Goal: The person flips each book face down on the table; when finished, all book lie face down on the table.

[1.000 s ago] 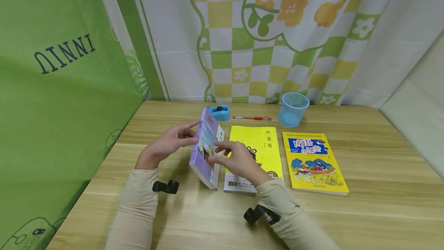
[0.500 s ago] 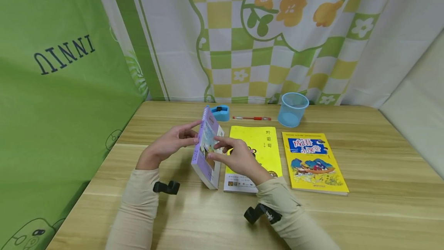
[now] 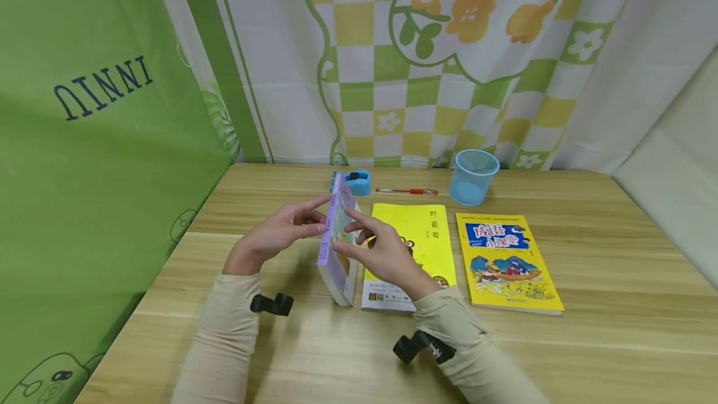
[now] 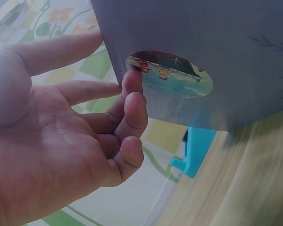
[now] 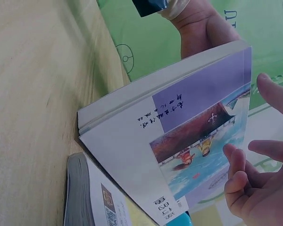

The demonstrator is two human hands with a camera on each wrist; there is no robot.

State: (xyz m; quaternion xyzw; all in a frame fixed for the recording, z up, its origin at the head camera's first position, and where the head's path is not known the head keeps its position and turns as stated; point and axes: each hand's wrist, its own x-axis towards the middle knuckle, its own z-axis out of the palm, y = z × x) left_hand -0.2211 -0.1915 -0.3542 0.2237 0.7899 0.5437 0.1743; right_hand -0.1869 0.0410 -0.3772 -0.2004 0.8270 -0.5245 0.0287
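Observation:
A purple-and-white picture-cover book (image 3: 324, 254) stands steeply on the table, spine raised and facing left. My left hand (image 3: 276, 229) touches it along the spine with thumb and index fingertip. In the left wrist view, the other fingers of the left hand (image 4: 61, 127) are loosely bent beside one cover, which bears an oval picture (image 4: 179, 80). On the opposite cover, my right hand (image 3: 388, 255) has its thumb and index fingertips against the picture near the spine. In the right wrist view, a bent finger of the right hand (image 5: 269, 188) overlaps this illustrated cover (image 5: 122, 150).
A yellow book (image 3: 417, 223) lies just right of the purple one, partly under the right hand. Farther right lies another yellow book (image 3: 509, 267). Along the back are a blue tape dispenser (image 3: 361, 184), a red pen (image 3: 412, 191) and a translucent blue cup (image 3: 472, 179).
The purple book has swung more upright, its spine moving right. My left hand has followed slightly rightward, while the right hand's index finger has lifted and straightened a little.

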